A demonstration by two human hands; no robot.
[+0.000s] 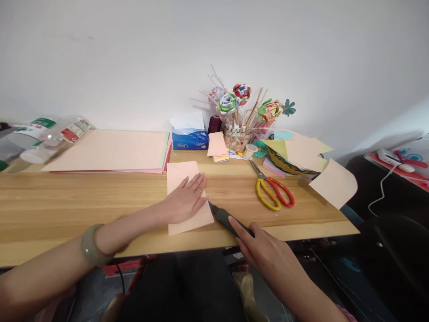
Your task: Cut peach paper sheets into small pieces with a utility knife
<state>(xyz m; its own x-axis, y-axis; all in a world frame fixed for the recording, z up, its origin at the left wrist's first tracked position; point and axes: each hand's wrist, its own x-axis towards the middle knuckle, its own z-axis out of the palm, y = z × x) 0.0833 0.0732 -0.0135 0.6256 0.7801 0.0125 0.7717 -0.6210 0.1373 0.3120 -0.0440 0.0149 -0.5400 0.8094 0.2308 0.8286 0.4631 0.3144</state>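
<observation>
Flat on a folded sheet of pale pink paper (pixel 182 172) lies my left hand (pixel 186 199), fingers stretched out and pressing it to the wooden table. My right hand (pixel 264 246) is closed around the dark green handle of a utility knife (pixel 228 220). The knife's blade points to the left and meets the paper's right edge, close to my left fingers; whether it sits inside the fold I cannot tell. Scissors (pixel 268 183) with one yellow and one red handle lie spread on the table to the right.
A stack of large coloured paper (pixel 110 150) and plastic bottles (pixel 73 129) lie at the left. Behind the sheet stand a blue tissue pack (pixel 190 139), small paper squares (pixel 217 145) and a jar of paper flowers (pixel 237 138). A basket with paper (pixel 295 154) stands right, near the table's edge.
</observation>
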